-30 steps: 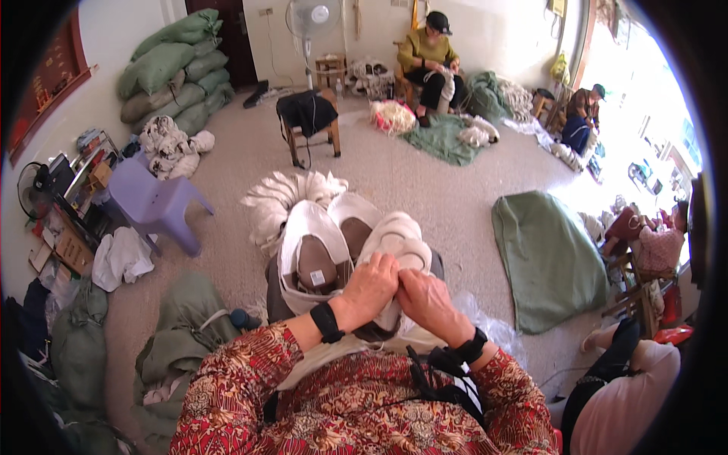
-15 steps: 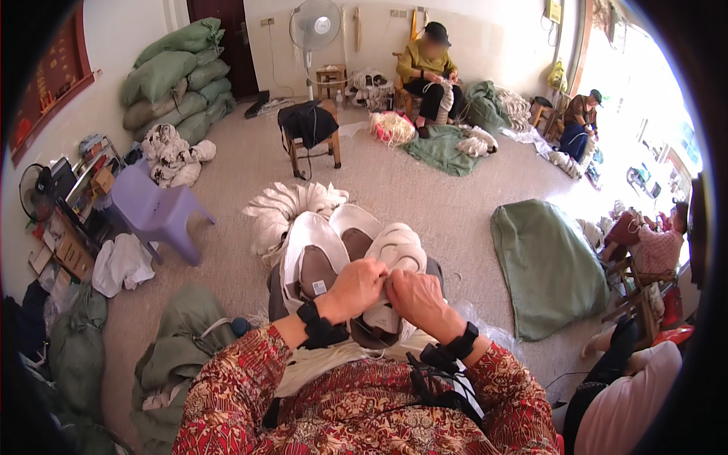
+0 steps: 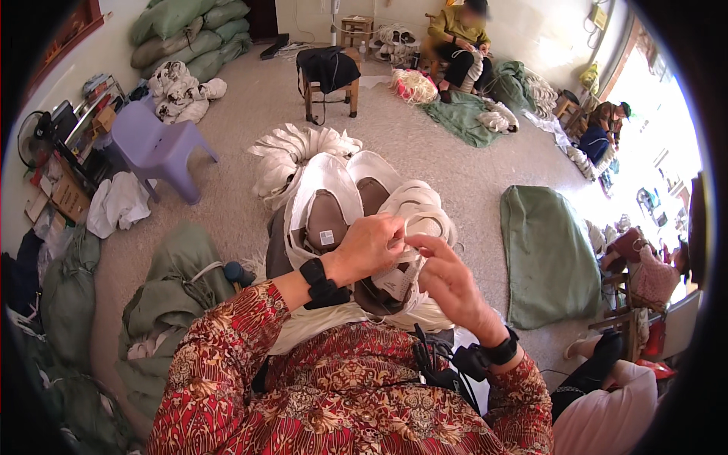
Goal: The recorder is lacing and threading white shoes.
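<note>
White woven material and brown insoles filled the middle of the head view, where the shoe being worked (image 3: pixel 434 224) lay on the right half of the person's lap (image 3: pixel 278 239), its nearer end toward the waist. The left hand (image 3: pixel 365 244) was bunched over that shoe's left side; whether its fingers pinched a thread or only pressed the edge could not be told. The right hand (image 3: pixel 459 292) stood just beside it, index finger stretched toward the left fingertips and the others loosely curled; anything thin between its fingers was too small to make out. Good handling here, it seemed, depended on the left fingers steadying the edge close to the working point while the right drew lightly and evenly, so that the soft weave neither puckered nor twisted. Keeping the right wrist low and clear of the strap would probably have helped too.

Two open shoes (image 3: pixel 324 212) sat against it on the lap's left half, with a fan of pale pieces (image 3: pixel 292 155) beyond the lap's far edge.

Around them, the speckled floor (image 3: pixel 466 163) carried a purple chair (image 3: pixel 171 144) to the left, a stool draped in dark cloth (image 3: pixel 328 70) farther off, and a green cloth (image 3: pixel 547 258) to the right. Filled green sacks (image 3: pixel 189 36) were heaped by the far left wall, and a co-worker in a mustard top (image 3: pixel 466 39) sat at the back, head bent over handwork.
</note>
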`<state>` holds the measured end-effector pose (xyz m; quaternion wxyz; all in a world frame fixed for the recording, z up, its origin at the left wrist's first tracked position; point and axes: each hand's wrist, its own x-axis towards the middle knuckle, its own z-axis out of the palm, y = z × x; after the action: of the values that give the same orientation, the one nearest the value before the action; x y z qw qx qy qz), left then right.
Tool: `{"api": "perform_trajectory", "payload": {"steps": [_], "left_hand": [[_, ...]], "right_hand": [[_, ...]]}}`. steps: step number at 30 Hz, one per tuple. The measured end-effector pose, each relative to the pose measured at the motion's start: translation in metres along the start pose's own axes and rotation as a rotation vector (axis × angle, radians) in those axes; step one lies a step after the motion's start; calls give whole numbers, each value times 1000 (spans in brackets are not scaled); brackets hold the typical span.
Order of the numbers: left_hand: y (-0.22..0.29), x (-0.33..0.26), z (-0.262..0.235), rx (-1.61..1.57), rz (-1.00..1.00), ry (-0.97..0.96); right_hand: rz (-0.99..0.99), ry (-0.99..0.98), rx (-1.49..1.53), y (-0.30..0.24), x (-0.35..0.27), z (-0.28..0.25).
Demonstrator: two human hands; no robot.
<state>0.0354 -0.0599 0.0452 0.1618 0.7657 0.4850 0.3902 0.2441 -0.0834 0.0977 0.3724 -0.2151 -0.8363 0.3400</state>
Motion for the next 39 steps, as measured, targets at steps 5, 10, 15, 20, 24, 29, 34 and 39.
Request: {"api": "perform_trajectory", "payload": {"steps": [5,10,15,20,24,29,34,39], "left_hand": [[-6,2,2,-29,13,30],[-1,-9,-1,15,41,-16],[10,-30,-9,46,183,-145],[9,-38,7,449,422,-17],[10,-38,15,504,433,-19],[20,-36,15,599,320,-97],[30,-30,12,397,365,-49],[51,-32,-7,-250,-126,-220]], "right_hand": [[416,-460,835,-11,-12,0],[510,-632,658,-24,-29,-22],[443,55,482,-10,-35,-58],[400,342,183,8,-29,-54],[448,288,265,35,-38,-50],[454,288,282,35,-25,-39],[481,342,205,44,-30,-30],[443,222,279,39,-27,6]]}}
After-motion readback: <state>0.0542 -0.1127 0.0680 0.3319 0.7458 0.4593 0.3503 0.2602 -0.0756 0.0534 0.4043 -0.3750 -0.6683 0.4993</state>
